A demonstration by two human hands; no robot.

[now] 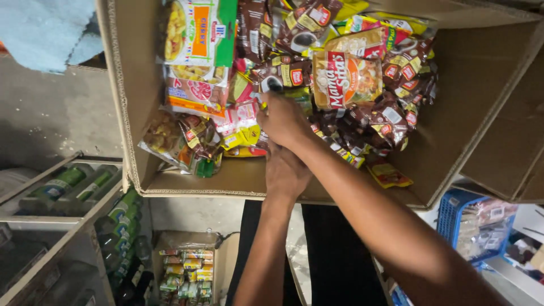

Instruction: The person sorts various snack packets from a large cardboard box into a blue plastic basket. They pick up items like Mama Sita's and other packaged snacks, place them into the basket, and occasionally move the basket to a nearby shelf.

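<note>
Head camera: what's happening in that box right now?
A person has both bare hands in a large cardboard box full of small food packets. The right hand reaches among the brown sachets and yellow-and-red packets near the middle; the left hand sits just under it at the box's near edge. What the fingers grip is hidden.

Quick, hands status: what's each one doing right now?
Left hand: at the cardboard box front edge, grip cannot be told.
Right hand: down among the sachets, fingers hidden, cannot be told.
</note>
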